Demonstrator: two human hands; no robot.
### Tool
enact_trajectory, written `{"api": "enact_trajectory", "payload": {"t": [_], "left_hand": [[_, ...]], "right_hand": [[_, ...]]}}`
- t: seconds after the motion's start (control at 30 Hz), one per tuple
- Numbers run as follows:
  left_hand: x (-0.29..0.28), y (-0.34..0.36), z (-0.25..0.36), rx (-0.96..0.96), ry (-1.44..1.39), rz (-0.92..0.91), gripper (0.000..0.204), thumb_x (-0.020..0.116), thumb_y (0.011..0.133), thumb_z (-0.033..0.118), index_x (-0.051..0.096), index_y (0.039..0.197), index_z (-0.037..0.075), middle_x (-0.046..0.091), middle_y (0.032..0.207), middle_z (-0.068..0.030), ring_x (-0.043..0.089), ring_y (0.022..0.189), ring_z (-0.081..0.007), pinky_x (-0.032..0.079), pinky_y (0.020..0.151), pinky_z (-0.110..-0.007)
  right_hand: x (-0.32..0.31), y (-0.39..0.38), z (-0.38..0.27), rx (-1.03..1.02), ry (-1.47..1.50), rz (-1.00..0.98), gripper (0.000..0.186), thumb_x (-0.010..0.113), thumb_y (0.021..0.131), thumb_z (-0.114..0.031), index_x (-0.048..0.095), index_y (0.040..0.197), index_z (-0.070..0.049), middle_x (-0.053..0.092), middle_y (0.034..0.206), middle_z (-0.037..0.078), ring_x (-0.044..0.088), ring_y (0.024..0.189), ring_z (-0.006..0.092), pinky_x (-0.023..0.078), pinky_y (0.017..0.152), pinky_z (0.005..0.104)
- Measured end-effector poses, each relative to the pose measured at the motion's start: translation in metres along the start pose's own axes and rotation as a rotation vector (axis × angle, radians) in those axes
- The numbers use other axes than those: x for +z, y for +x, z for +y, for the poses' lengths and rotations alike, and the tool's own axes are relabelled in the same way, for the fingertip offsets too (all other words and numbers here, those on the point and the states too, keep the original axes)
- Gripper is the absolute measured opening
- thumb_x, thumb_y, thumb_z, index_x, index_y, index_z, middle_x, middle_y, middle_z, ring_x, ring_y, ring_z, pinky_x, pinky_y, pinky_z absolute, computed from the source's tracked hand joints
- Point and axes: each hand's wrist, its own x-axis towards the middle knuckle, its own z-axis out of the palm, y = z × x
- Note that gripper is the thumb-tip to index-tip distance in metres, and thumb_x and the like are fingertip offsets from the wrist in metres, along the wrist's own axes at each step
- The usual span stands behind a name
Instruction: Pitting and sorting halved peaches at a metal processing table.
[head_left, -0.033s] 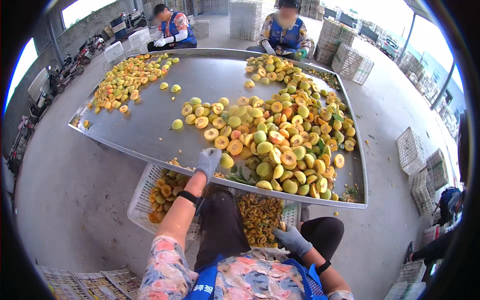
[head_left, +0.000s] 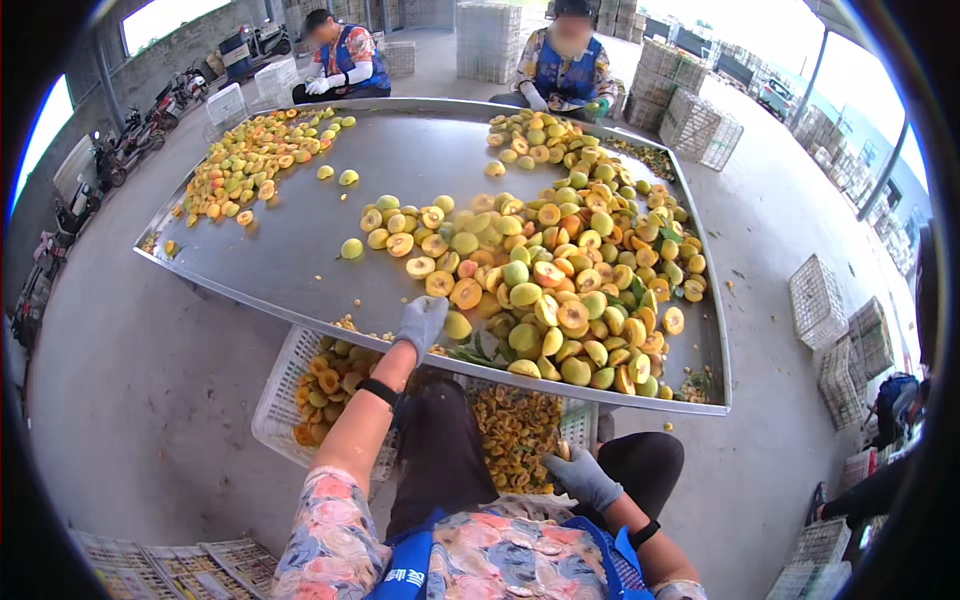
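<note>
Head: L crate (head_left: 275,402) w/ fruit halves (head_left: 328,383), R crate (head_left: 579,424) w/ bits (head_left: 515,430); R hand (head_left: 587,481) gripping tan item (head_left: 564,450), L hand (head_left: 421,325) grip unclear.

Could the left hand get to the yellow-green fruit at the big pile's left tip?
Probably yes: mostly open metal tabletop lies between the left hand and that yellow-green fruit, with nothing blocking.

I couldn't identify the small tan object (head_left: 563,449), mostly hidden in the right gloved hand (head_left: 587,481); the metal table (head_left: 300,235) covered the left plastic crate's (head_left: 273,408) far end; near-left crates (head_left: 168,562) were cut off.
</note>
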Motion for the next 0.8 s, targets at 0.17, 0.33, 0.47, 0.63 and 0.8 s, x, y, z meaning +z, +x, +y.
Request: {"api": "enact_trajectory", "payload": {"t": [0.17,0.33,0.47,0.63,0.8], "left_hand": [[0.048,-0.015,0.009,0.207,0.610,-0.263,0.059,0.065,0.083,0.050,0.063,0.113,-0.001,0.066,0.105,-0.0280,0.064,0.101,-0.0397,0.050,0.089,-0.044],[0.081,-0.050,0.056,0.155,0.879,-0.520,0.072,0.067,0.080,0.053,0.057,0.123,-0.005,0.061,0.123,-0.0275,0.058,0.118,-0.0377,0.046,0.098,-0.043],[0.077,-0.054,0.065,0.127,0.735,-0.529,0.064,0.068,0.082,0.042,0.057,0.125,-0.004,0.064,0.121,-0.0232,0.061,0.113,-0.0319,0.048,0.096,-0.039],[0.053,-0.056,0.057,-0.083,-0.266,-0.585,0.047,0.067,0.086,0.030,0.059,0.120,-0.002,0.067,0.112,-0.0149,0.065,0.099,-0.0211,0.053,0.085,-0.034],[0.058,-0.132,0.084,0.695,-0.091,-0.272,0.028,0.056,0.097,0.030,0.059,0.103,0.003,0.064,0.110,-0.0108,0.064,0.097,-0.0229,0.056,0.084,-0.039]], "right_hand": [[-0.012,-0.011,-0.002,-0.061,-0.049,0.111,0.024,0.064,0.092,-0.027,0.061,0.096,-0.003,0.058,0.072,0.000,0.055,0.058,0.0108,0.047,0.053,0.0289],[-0.014,-0.045,-0.018,-0.049,0.068,0.093,0.026,0.064,0.093,-0.028,0.060,0.095,-0.002,0.058,0.072,0.000,0.054,0.057,0.0094,0.045,0.052,0.0270],[-0.018,-0.047,-0.010,-0.097,0.058,0.113,0.026,0.064,0.093,-0.028,0.061,0.095,-0.002,0.059,0.073,0.000,0.054,0.059,0.0094,0.046,0.053,0.0270],[-0.025,-0.059,-0.018,-0.115,0.063,0.123,0.023,0.061,0.093,-0.026,0.061,0.098,-0.004,0.060,0.075,-0.001,0.056,0.062,0.0097,0.048,0.056,0.0269],[-0.026,-0.061,-0.018,-0.130,-0.095,0.142,0.027,0.063,0.092,-0.030,0.062,0.096,-0.003,0.064,0.075,0.006,0.062,0.066,0.0131,0.050,0.060,0.0310]]}}
